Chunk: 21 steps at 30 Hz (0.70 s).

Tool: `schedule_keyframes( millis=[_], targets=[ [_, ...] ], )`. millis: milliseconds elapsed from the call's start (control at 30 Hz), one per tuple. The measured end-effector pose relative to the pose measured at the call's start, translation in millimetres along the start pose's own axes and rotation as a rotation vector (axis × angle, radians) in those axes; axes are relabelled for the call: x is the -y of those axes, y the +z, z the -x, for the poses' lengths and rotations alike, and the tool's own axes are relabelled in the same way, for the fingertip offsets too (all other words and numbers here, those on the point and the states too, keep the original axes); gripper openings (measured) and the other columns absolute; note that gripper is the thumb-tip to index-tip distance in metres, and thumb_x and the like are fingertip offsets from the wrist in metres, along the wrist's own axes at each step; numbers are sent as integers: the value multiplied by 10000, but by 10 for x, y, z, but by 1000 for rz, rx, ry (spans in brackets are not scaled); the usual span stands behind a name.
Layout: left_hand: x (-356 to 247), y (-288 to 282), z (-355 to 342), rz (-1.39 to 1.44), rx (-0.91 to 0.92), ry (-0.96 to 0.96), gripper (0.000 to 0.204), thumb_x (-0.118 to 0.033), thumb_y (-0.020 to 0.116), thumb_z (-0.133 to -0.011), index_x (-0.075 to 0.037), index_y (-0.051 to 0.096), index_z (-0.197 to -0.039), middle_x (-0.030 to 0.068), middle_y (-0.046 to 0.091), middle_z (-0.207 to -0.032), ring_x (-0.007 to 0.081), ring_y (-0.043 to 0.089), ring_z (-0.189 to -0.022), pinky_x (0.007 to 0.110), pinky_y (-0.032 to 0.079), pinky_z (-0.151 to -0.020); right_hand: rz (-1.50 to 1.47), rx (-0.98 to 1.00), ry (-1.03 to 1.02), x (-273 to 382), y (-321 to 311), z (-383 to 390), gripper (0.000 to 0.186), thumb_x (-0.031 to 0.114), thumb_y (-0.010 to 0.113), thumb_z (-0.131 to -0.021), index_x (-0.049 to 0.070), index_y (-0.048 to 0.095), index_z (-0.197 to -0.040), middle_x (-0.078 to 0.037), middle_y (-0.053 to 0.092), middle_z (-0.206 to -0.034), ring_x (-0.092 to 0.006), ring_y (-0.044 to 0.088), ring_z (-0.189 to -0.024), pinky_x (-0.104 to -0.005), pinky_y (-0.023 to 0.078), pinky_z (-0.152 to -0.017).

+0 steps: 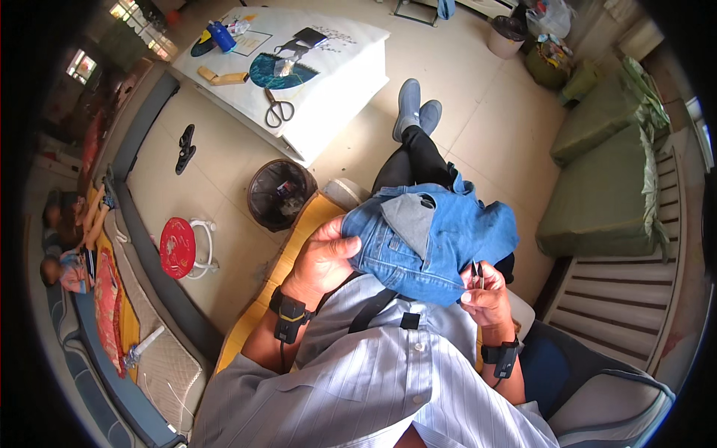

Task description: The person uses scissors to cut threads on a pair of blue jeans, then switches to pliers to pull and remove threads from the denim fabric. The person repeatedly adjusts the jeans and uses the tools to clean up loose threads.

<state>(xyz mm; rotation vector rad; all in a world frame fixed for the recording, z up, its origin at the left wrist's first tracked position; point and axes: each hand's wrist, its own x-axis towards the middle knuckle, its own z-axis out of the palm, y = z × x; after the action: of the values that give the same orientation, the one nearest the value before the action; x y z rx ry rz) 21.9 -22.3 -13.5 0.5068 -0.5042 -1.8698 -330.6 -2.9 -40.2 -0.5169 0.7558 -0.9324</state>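
A: Anyone else on the remote feed? Where's the denim garment sitting relative to the hands?

B: I've got it on the lap, between both. From the left hand it lies between 2 and 3 o'clock; from the right hand, 10 to 11. Its near edge slants roughly 10 to 4.

A: Fingers?

B: Left ones are closed on the cloth edge, thumb on top. Right ones are pinched round a small two-pronged tool (snips or tweezers, I can't tell), prongs toward 12.

A: So which hand's nearer the 4 o'clock corner?

B: Right, easily. Whether it's touching the cloth there, I can't tell.
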Motion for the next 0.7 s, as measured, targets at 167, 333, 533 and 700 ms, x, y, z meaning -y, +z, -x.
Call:
schedule_keyframes(
  millis=[167, 333, 533, 700],
  targets=[
    [-120, 389, 385, -86, 55, 170, 499, -120, 777, -924, 41, 636, -1375, 146, 697, -1372, 264, 649, -1291, 435, 455, -1163, 227, 116, 40, 40, 56, 169, 367, -123, 837, -705, 6, 720, -1028, -45, 700, -908, -96, 615, -742, -257, 473, -633],
    [-48, 59, 516, -31, -33, 67, 446, -101, 766, -897, 31, 662, -1310, 126, 740, -1246, 238, 703, -1157, 405, 519, -1082, 516, 181, 125, -176, 151, 126, 368, -112, 828, -727, 45, 738, -1047, -7, 716, -927, -96, 643, -822, -244, 484, -732],
    [267, -172, 569, -76, -156, -196, 749, -255, 835, -857, 47, 531, -1472, 107, 680, -1362, 224, 656, -1220, 367, 496, -1093, 445, 26, 118, -483, 56, 25, 333, -132, 772, -782, 72, 711, -1037, 36, 691, -912, -39, 591, -706, -205, 457, -578],
    [366, 260, 441, -401, -120, -298, 787, -271, 871, -837, 45, 545, -1480, 62, 674, -1374, 178, 624, -1239, 338, 468, -1111, 462, 32, 164, -435, 19, 42, 316, -135, 763, -823, 50, 702, -1072, 20, 671, -974, -79, 625, -902, -247, 539, -794]
  ],
)
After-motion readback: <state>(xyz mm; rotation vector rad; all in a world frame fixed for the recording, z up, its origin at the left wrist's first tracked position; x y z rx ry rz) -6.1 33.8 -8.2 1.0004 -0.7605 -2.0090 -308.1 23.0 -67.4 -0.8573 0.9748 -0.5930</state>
